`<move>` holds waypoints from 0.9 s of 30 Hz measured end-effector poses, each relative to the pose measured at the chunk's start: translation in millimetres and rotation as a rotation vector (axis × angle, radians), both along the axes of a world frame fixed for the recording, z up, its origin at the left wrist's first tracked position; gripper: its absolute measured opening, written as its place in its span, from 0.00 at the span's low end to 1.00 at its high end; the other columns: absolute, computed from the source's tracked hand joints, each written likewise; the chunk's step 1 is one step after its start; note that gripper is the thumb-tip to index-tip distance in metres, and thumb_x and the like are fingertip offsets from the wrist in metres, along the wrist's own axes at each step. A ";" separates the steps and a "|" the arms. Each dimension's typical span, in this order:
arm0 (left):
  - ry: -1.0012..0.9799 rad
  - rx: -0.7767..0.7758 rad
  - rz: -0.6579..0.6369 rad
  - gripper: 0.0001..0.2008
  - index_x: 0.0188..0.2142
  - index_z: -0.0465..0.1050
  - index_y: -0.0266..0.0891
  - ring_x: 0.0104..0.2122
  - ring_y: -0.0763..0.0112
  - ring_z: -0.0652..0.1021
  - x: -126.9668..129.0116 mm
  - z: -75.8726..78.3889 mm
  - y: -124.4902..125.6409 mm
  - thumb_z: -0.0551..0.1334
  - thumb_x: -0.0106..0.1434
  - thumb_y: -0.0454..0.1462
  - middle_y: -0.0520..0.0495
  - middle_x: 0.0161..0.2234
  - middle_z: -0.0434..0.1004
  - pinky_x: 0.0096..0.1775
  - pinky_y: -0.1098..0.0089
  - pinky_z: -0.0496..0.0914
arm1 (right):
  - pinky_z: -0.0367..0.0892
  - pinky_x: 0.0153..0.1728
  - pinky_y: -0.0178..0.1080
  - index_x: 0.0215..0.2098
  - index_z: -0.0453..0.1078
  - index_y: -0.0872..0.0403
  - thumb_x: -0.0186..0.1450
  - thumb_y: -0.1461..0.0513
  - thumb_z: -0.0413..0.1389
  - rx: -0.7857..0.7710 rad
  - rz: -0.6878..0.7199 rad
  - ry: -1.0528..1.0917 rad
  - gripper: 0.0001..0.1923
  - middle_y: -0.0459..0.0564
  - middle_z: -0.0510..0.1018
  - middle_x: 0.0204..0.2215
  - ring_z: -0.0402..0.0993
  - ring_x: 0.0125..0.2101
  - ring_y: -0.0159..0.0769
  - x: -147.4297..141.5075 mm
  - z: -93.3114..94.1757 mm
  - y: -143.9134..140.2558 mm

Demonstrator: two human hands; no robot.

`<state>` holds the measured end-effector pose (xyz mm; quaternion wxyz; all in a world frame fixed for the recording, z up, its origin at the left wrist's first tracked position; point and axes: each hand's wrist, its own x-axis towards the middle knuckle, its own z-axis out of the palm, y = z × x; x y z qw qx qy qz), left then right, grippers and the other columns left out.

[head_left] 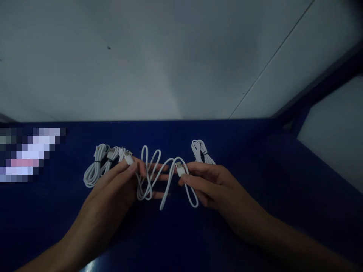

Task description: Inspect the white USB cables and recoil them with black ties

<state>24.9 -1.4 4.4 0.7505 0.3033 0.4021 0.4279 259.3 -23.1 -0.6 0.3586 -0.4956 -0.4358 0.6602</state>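
A white USB cable (pixel 149 181) hangs in loose, zigzag loops between my two hands, above a blue table. My left hand (pixel 113 189) pinches one end of it, a white plug (pixel 129 158), between thumb and index finger. Its other fingers stretch out behind the loops. Between the thumb and fingers of my right hand (pixel 212 185) is the other end, a USB-A plug (pixel 179 168) with its metal tip pointing up. One loop droops below that plug, beside my right fingers.
Several bundled white cables (pixel 98 166) lie on the blue table (pixel 170 241) beyond my left hand. Another tied white cable bundle (pixel 202 151) lies behind my right hand. A pale wall panel (pixel 141 75) rises at the table's back, and a blue frame bar (pixel 320 90) slants up at right.
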 end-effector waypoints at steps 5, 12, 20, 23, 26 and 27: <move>0.082 0.022 -0.023 0.07 0.40 0.87 0.43 0.52 0.50 0.86 -3.3 -7.0 0.3 0.69 0.75 0.40 0.44 0.44 0.87 0.52 0.60 0.83 | 0.59 0.24 0.32 0.57 0.80 0.47 0.72 0.52 0.70 0.002 -0.075 0.023 0.18 0.42 0.79 0.31 0.62 0.22 0.25 -0.6 -2.2 -0.7; 0.141 0.011 -0.101 0.15 0.43 0.85 0.42 0.46 0.50 0.87 -4.7 -4.5 -1.1 0.64 0.78 0.47 0.40 0.44 0.87 0.49 0.57 0.84 | 0.67 0.25 0.31 0.55 0.70 0.44 0.72 0.56 0.71 0.207 -0.116 0.063 0.19 0.40 0.81 0.33 0.70 0.24 0.27 -3.3 -0.1 -5.4; 0.164 0.027 -0.164 0.17 0.47 0.86 0.43 0.52 0.47 0.86 -6.9 -8.1 -0.9 0.62 0.80 0.49 0.38 0.51 0.87 0.50 0.58 0.83 | 0.69 0.30 0.34 0.55 0.73 0.46 0.74 0.52 0.69 0.145 -0.015 0.019 0.16 0.43 0.79 0.36 0.73 0.31 0.31 -5.9 1.4 -6.1; 0.160 0.027 -0.161 0.17 0.46 0.86 0.44 0.52 0.48 0.86 -7.7 -8.1 -1.8 0.61 0.80 0.49 0.39 0.48 0.88 0.48 0.60 0.84 | 0.68 0.29 0.33 0.54 0.74 0.45 0.75 0.54 0.68 0.157 -0.019 0.004 0.14 0.40 0.77 0.32 0.70 0.29 0.29 -6.4 0.8 -5.6; 0.144 0.011 -0.168 0.17 0.45 0.86 0.44 0.51 0.51 0.86 -7.0 -6.8 -2.3 0.61 0.81 0.48 0.40 0.49 0.88 0.48 0.62 0.84 | 0.64 0.27 0.32 0.51 0.75 0.46 0.76 0.52 0.66 0.167 -0.020 -0.048 0.11 0.42 0.79 0.35 0.72 0.30 0.29 -6.6 -0.3 -6.1; 0.139 0.004 -0.166 0.17 0.45 0.86 0.43 0.51 0.52 0.86 -6.3 -6.4 -2.2 0.61 0.81 0.48 0.40 0.49 0.88 0.48 0.62 0.84 | 0.64 0.26 0.32 0.50 0.75 0.46 0.77 0.51 0.66 0.172 -0.023 -0.068 0.11 0.43 0.81 0.36 0.73 0.31 0.29 -6.5 -0.9 -6.4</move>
